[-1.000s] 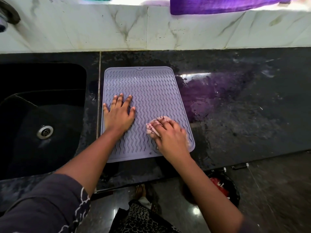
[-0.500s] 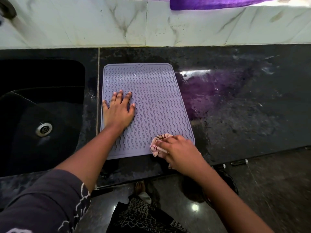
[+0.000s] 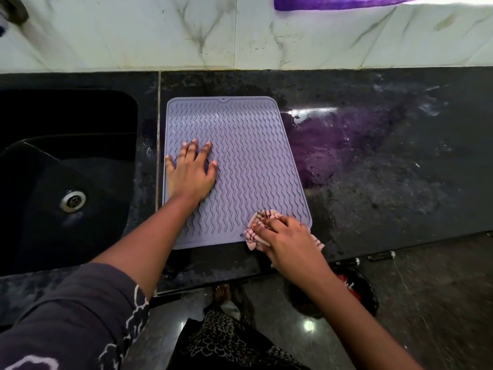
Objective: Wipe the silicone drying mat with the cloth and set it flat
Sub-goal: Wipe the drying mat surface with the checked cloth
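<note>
A lavender silicone drying mat point(image 3: 248, 156) with wavy ridges lies flat on the black stone counter point(image 3: 386, 182), just right of the sink. My left hand point(image 3: 190, 173) presses on the mat's left half, fingers spread and straight. My right hand point(image 3: 286, 236) grips a bunched pink checked cloth point(image 3: 254, 235) at the mat's near right corner, which the hand and cloth partly hide.
A black sink point(image 3: 66, 182) with a metal drain point(image 3: 72, 200) lies to the left. The counter right of the mat looks wet and shiny. A purple cloth point(image 3: 333, 2) hangs on the marble wall above. A dark bin point(image 3: 354, 292) stands on the floor below the counter edge.
My right hand has dragged the cloth from the mat's lower middle down to its near right corner. My left hand has stayed pressed on the mat.
</note>
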